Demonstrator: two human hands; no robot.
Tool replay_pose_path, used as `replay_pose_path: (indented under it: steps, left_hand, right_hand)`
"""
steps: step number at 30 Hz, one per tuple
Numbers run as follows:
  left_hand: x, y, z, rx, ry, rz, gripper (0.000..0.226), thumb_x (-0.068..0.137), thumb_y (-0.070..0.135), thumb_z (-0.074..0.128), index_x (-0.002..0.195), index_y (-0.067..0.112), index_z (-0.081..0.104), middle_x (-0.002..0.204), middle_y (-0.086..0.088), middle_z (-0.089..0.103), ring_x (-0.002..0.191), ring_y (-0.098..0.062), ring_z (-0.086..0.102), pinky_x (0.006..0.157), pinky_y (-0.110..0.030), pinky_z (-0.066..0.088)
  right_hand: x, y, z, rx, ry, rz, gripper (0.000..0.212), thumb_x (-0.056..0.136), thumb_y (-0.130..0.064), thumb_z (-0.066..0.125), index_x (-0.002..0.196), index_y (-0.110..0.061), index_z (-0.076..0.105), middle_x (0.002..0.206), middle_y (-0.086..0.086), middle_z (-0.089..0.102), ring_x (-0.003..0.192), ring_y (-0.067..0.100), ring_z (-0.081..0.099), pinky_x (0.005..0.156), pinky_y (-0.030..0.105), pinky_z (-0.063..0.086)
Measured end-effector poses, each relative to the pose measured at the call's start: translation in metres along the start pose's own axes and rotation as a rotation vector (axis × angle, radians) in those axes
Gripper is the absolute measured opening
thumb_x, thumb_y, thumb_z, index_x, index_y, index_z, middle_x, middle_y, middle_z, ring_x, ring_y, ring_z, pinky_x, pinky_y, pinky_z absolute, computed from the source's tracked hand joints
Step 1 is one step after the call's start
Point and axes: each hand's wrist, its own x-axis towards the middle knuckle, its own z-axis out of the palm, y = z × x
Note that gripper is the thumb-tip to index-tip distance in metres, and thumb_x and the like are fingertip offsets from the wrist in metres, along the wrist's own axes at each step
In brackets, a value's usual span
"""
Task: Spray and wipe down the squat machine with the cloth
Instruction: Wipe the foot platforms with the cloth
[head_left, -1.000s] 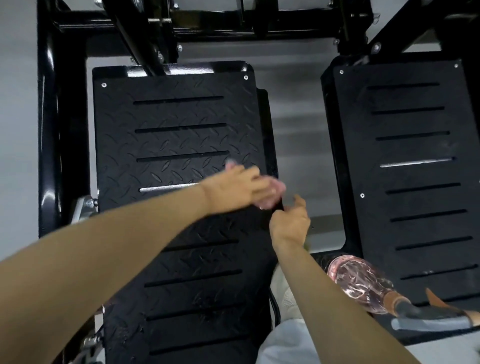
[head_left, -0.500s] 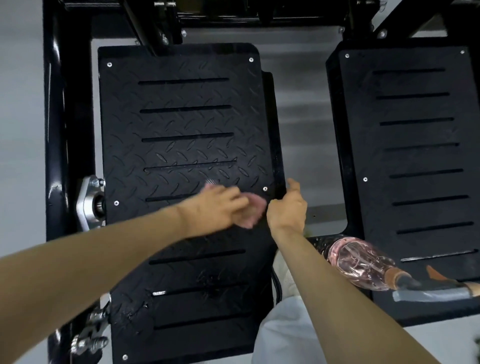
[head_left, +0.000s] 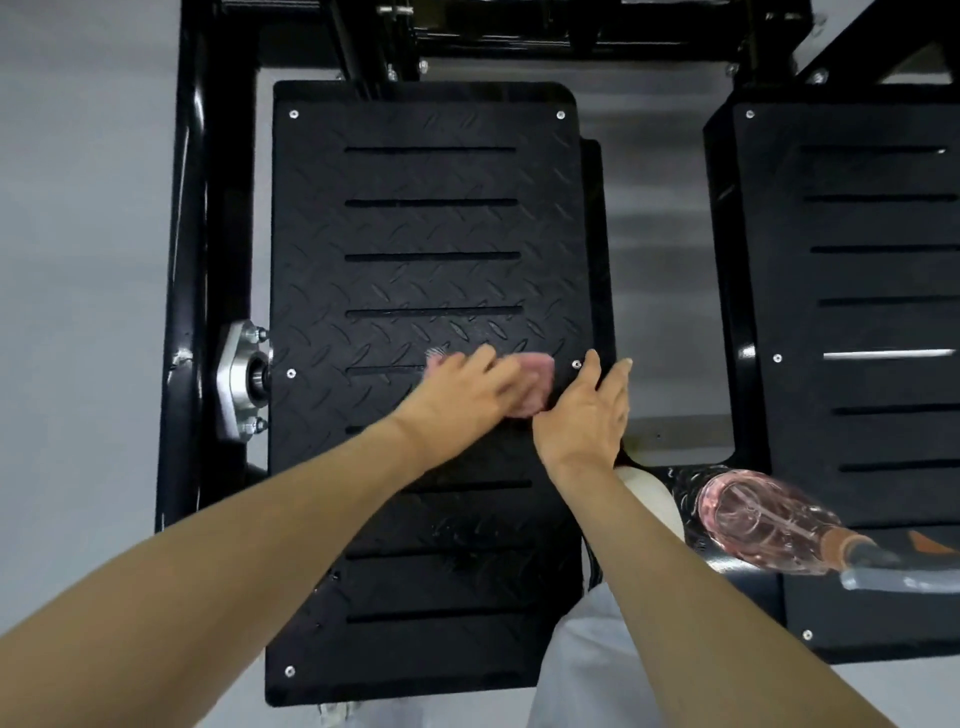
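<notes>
The left hand (head_left: 462, 387) lies flat on a pink cloth (head_left: 532, 384), fingers stretched out and blurred, pressing it against the left foot plate (head_left: 431, 228) of the squat machine, close to that plate's right edge at about mid-height. The right hand (head_left: 587, 410) rests open on the plate's right edge just beside the cloth, fingers straight, holding nothing. To the right of the plate, a clear pinkish spray bottle (head_left: 753, 519) lies on its side on the other foot plate (head_left: 883, 270).
</notes>
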Motion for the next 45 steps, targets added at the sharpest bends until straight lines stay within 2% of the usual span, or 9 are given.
replay_pose_path:
  steps: [7, 10, 14, 17, 24, 31, 35, 40, 45]
  left_hand:
    - [-0.048, -0.046, 0.022, -0.344, 0.195, -0.906, 0.073, 0.081, -0.012, 0.052, 0.146, 0.013, 0.032, 0.131, -0.022, 0.036, 0.112, -0.036, 0.037, 0.086, -0.043, 0.042]
    - [-0.040, -0.004, 0.019, -0.372, 0.185, -0.681, 0.079, 0.080, -0.007, 0.053, 0.149, 0.017, 0.023, 0.135, -0.016, 0.033, 0.115, -0.031, 0.036, 0.093, -0.039, 0.040]
    - [-0.045, 0.013, 0.033, -0.095, 0.236, -0.123, 0.079, 0.067, 0.021, 0.075, 0.141, 0.019, 0.046, 0.116, -0.005, 0.053, 0.092, -0.023, 0.053, 0.068, -0.031, 0.049]
    - [-0.069, -0.024, 0.043, -0.027, 0.167, -0.199, 0.076, 0.080, 0.012, 0.065, 0.149, 0.017, 0.031, 0.126, -0.010, 0.046, 0.104, -0.029, 0.048, 0.080, -0.038, 0.049]
    - [-0.119, -0.058, 0.053, -0.415, 0.188, -0.973, 0.082, 0.079, -0.011, 0.053, 0.150, 0.018, 0.026, 0.135, -0.018, 0.032, 0.118, -0.034, 0.033, 0.087, -0.054, 0.047]
    - [-0.143, -0.008, 0.070, -0.121, 0.059, -0.035, 0.083, 0.086, 0.003, 0.052, 0.153, 0.015, 0.004, 0.132, -0.010, 0.023, 0.107, -0.027, 0.039, 0.096, -0.039, 0.044]
    - [-0.157, -0.045, 0.072, -0.134, 0.164, -0.438, 0.093, 0.066, -0.010, 0.069, 0.148, 0.015, 0.032, 0.123, -0.013, 0.047, 0.102, -0.028, 0.048, 0.087, -0.038, 0.052]
    - [-0.137, -0.028, 0.060, -0.492, 0.196, -0.876, 0.070, 0.084, -0.009, 0.048, 0.148, 0.014, 0.031, 0.131, -0.019, 0.035, 0.113, -0.035, 0.035, 0.088, -0.047, 0.047]
    - [-0.128, 0.004, 0.052, -0.224, 0.018, -0.219, 0.082, 0.086, -0.003, 0.046, 0.152, 0.015, 0.000, 0.135, -0.011, 0.021, 0.112, -0.026, 0.032, 0.102, -0.040, 0.036]
  right_hand:
    - [-0.014, 0.000, 0.017, -0.090, 0.003, -0.104, 0.077, 0.095, -0.025, 0.053, 0.153, -0.011, 0.003, 0.159, 0.015, -0.011, 0.148, 0.028, -0.003, 0.120, 0.042, 0.011]
    - [-0.019, 0.002, 0.025, -0.154, 0.020, -0.112, 0.085, 0.094, -0.039, 0.054, 0.153, -0.010, 0.000, 0.158, 0.018, -0.012, 0.147, 0.029, -0.003, 0.120, 0.043, 0.014]
    - [-0.023, 0.005, 0.030, -0.195, 0.023, -0.099, 0.090, 0.092, -0.039, 0.058, 0.153, -0.010, -0.002, 0.157, 0.019, -0.015, 0.147, 0.030, -0.005, 0.119, 0.044, 0.013]
    - [-0.026, 0.003, 0.034, -0.194, 0.048, -0.086, 0.089, 0.093, -0.044, 0.055, 0.153, -0.011, -0.001, 0.157, 0.020, -0.014, 0.147, 0.031, -0.004, 0.119, 0.047, 0.015]
    - [-0.033, -0.001, 0.046, -0.174, 0.065, -0.032, 0.085, 0.094, -0.046, 0.050, 0.153, -0.011, -0.001, 0.156, 0.021, -0.017, 0.147, 0.032, -0.006, 0.115, 0.056, 0.018]
    - [-0.032, -0.002, 0.047, -0.165, 0.054, -0.027, 0.087, 0.093, -0.046, 0.052, 0.153, -0.010, -0.001, 0.156, 0.021, -0.016, 0.146, 0.032, -0.004, 0.113, 0.058, 0.020]
    - [-0.035, 0.000, 0.049, -0.186, 0.089, -0.047, 0.086, 0.093, -0.046, 0.052, 0.153, -0.009, 0.002, 0.155, 0.021, -0.019, 0.146, 0.034, -0.001, 0.112, 0.057, 0.023]
    - [-0.037, 0.002, 0.053, -0.202, 0.101, -0.056, 0.086, 0.094, -0.048, 0.050, 0.152, -0.008, 0.002, 0.155, 0.022, -0.019, 0.146, 0.035, 0.001, 0.113, 0.056, 0.022]
    - [-0.036, 0.001, 0.052, -0.194, 0.123, -0.066, 0.088, 0.092, -0.046, 0.054, 0.152, -0.010, 0.001, 0.155, 0.021, -0.021, 0.145, 0.035, 0.002, 0.113, 0.055, 0.023]
